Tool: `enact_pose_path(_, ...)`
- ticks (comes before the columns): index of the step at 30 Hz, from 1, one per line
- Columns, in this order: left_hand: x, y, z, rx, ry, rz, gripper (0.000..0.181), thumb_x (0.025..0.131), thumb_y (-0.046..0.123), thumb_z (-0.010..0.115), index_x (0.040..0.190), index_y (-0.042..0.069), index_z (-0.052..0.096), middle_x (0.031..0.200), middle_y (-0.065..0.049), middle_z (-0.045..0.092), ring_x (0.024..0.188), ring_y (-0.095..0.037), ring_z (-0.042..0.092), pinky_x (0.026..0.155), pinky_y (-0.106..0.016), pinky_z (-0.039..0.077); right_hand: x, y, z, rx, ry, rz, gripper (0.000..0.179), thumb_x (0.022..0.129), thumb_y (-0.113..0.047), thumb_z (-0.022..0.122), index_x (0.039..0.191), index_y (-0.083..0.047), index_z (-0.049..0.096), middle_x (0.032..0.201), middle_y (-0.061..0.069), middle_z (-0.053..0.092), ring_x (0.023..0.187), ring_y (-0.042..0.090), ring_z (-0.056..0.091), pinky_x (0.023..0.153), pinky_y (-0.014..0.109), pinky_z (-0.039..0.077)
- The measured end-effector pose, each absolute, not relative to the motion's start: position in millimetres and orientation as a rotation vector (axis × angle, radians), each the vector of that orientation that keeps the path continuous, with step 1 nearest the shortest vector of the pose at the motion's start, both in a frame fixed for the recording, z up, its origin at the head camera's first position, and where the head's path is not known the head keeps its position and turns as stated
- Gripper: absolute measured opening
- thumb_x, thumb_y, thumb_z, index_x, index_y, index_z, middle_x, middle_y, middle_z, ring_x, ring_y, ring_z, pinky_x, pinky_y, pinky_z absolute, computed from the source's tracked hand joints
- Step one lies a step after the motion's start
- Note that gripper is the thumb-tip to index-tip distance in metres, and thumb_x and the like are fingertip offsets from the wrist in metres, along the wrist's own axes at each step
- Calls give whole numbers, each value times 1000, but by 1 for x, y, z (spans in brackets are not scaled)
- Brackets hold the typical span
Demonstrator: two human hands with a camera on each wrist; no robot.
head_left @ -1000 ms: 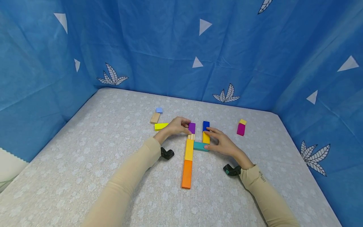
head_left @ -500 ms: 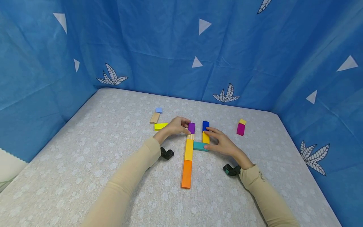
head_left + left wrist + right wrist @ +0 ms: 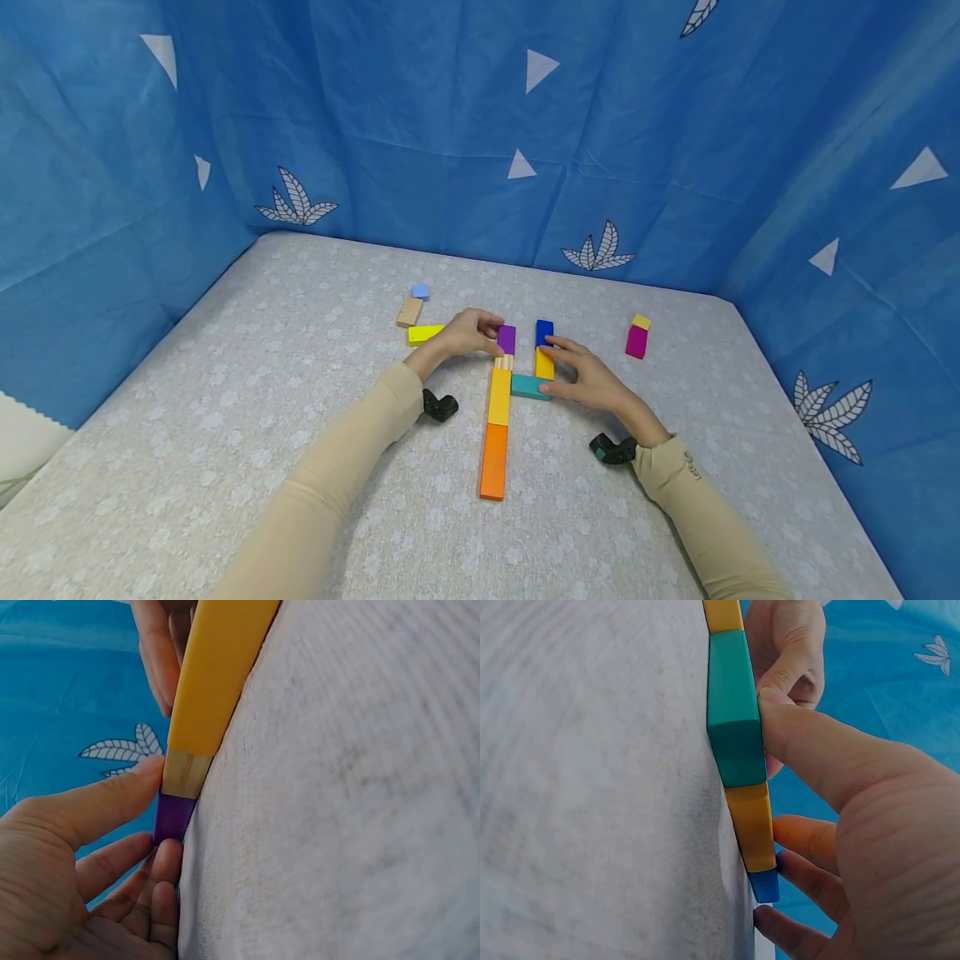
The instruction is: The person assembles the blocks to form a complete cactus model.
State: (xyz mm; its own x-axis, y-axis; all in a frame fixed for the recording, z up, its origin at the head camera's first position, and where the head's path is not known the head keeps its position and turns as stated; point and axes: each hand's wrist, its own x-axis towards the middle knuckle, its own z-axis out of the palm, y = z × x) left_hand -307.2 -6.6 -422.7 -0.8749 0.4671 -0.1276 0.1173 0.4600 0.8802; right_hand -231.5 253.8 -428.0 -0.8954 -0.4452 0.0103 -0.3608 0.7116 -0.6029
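Note:
My left hand (image 3: 468, 335) curves about the purple block (image 3: 507, 340). In the left wrist view its thumb rests at the small bare-wood block (image 3: 186, 774), with the index finger at the purple block's far end. Behind the wood block in the same row lie a yellow-orange block (image 3: 499, 397) and an orange block (image 3: 493, 462). My right hand (image 3: 588, 379) touches the teal block (image 3: 735, 750) with its thumb. Its other fingers, loosely bent, rest by the yellow-orange block (image 3: 751, 829) and the blue block (image 3: 765, 886) of the right row.
At the left lie a bright yellow block (image 3: 425, 335), a bare-wood block (image 3: 409, 312) and a light blue block (image 3: 421, 292). A magenta block (image 3: 637, 342) and a small yellow block (image 3: 641, 322) lie at the right. A blue curtain (image 3: 450, 125) closes off the table's back.
The left row has slid very slightly toward the person, with the left hand at its far end. My right hand and the teal block stay where they were.

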Motion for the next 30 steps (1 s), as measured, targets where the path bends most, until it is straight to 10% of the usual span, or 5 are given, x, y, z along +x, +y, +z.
enact_pose_path(30,-294,-32,-412,671,2470,1385,64,82,17,79,139,4,53,139,-14,54,115,-28,58,95,-39,52,-231,254,-428,-684,2779,-934,70,86,-34,75,145,-8,48,157,16,33,144,41,28,111,63,33)
